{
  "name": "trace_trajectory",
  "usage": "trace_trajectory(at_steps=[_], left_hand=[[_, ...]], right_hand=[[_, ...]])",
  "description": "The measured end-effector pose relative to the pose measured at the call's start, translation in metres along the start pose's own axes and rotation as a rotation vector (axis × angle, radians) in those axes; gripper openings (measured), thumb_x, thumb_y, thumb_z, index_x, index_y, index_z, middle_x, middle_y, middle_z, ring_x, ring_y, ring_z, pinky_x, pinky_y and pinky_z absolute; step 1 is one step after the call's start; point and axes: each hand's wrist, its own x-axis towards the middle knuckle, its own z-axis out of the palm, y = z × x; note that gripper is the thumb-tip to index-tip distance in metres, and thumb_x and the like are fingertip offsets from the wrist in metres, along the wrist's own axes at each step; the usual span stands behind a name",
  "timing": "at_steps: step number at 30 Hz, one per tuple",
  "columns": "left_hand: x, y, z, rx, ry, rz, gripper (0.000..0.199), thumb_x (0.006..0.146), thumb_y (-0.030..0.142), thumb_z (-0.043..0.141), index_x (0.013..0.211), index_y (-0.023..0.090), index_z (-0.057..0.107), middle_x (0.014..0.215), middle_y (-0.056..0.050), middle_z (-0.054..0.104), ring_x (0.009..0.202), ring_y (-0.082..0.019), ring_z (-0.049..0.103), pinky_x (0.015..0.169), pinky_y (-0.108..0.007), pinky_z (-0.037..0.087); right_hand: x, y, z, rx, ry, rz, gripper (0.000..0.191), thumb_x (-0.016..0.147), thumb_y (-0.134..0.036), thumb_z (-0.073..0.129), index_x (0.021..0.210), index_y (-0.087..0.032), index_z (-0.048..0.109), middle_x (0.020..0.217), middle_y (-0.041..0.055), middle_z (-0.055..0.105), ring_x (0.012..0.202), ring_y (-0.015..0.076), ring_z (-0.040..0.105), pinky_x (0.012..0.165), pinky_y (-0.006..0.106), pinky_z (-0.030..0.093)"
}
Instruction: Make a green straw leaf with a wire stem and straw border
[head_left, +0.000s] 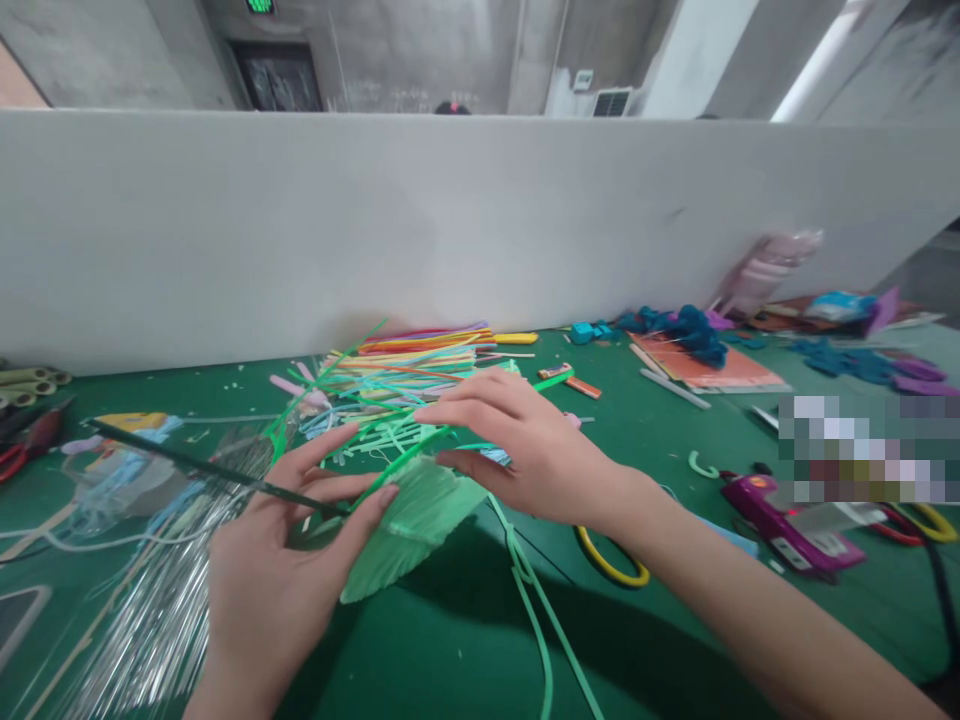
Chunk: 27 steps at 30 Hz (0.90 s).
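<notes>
My left hand (296,545) is closed at the table's middle, thumb and fingers pinching a bright green strip (411,455). A thin dark stick (217,470) passes through the same hand and slants up to the left. Beneath the fingertips hangs a light green pleated sheet (420,525), its material unclear. Over the strip's other side is my right hand (517,435), fingers curled and closed around it near the sheet's upper edge. The strip's far end sticks out beyond the right knuckles. Pale green cords (525,580) trail down towards the table's front edge.
Behind the hands lies a pile of colourful thin strips (405,370). Shiny clear strands (161,590) spread at left, near red-handled scissors (34,445). A purple device (787,525), a yellow ring-shaped handle (611,560) and an orange sheet (705,365) lie rightward. A white partition (450,220) borders the back.
</notes>
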Motion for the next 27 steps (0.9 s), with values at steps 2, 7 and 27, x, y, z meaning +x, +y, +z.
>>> trace_trajectory(at_steps=[2, 7, 27], left_hand=[[0.000, 0.000, -0.001, 0.002, -0.003, 0.006, 0.043, 0.075, 0.047, 0.078, 0.114, 0.033, 0.068, 0.109, 0.001, 0.076, 0.082, -0.020, 0.074, 0.073, -0.034, 0.060], [0.000, -0.002, -0.002, -0.002, -0.017, -0.022, 0.046, 0.074, 0.047, 0.078, 0.116, 0.032, 0.068, 0.089, 0.002, 0.079, 0.082, -0.022, 0.075, 0.073, -0.035, 0.060], [0.011, -0.013, 0.000, -0.035, 0.073, -0.144, 0.048, 0.071, 0.050, 0.080, 0.115, 0.032, 0.071, 0.085, -0.001, 0.077, 0.081, -0.027, 0.076, 0.079, -0.047, 0.063]], right_hand=[[0.005, 0.000, 0.001, -0.012, -0.025, -0.035, 0.014, 0.098, -0.024, 0.056, 0.106, -0.017, 0.064, 0.098, 0.0073, 0.070, 0.094, 0.0188, 0.059, 0.090, 0.036, 0.046], [0.018, -0.002, -0.002, -0.052, -0.125, -0.065, 0.021, 0.101, -0.020, 0.048, 0.088, -0.015, 0.064, 0.086, 0.0062, 0.064, 0.080, 0.0167, 0.052, 0.082, 0.033, 0.044], [-0.065, 0.025, -0.034, -0.515, 0.281, 0.644, 0.041, 0.104, -0.034, 0.038, 0.074, -0.018, 0.061, 0.067, 0.0046, 0.064, 0.065, 0.0182, 0.060, 0.066, 0.031, 0.043]])
